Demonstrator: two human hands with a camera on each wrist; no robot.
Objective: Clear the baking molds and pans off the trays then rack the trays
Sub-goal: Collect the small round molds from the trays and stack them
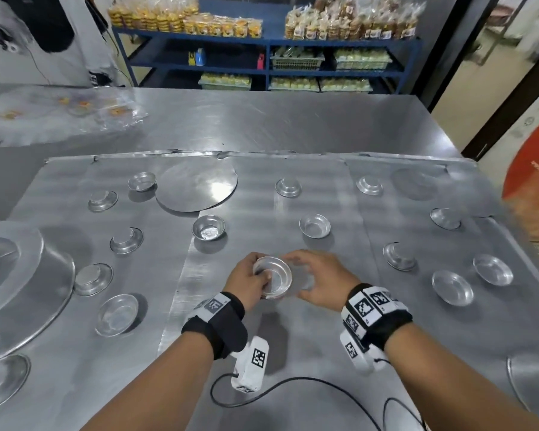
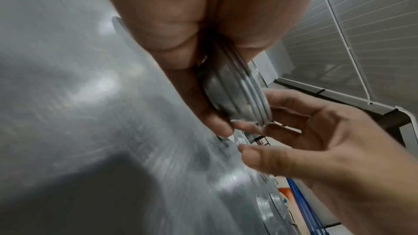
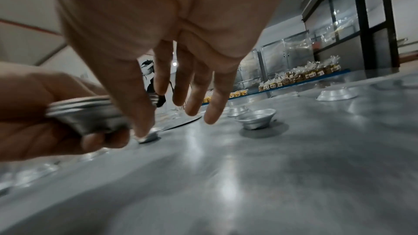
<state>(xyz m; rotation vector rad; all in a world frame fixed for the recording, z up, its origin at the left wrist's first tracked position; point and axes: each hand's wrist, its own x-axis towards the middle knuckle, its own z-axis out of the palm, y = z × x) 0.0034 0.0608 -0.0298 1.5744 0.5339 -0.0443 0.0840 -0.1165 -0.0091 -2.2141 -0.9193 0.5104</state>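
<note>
The left hand (image 1: 249, 280) grips a short stack of nested round tart molds (image 1: 273, 276) held above the middle tray (image 1: 293, 337), fingers curled beneath and thumb over the rim, while the right hand (image 1: 318, 279) hovers just beside it with fingers spread and loose, holding nothing.

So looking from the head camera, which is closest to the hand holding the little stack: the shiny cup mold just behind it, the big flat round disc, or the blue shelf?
From the left hand, which grips the stack of molds:
1. The upright cup mold, just beyond the hand on the tray.
2. The flat round disc, farther back, slightly left.
3. The blue shelf, past the table against the back wall.
</note>
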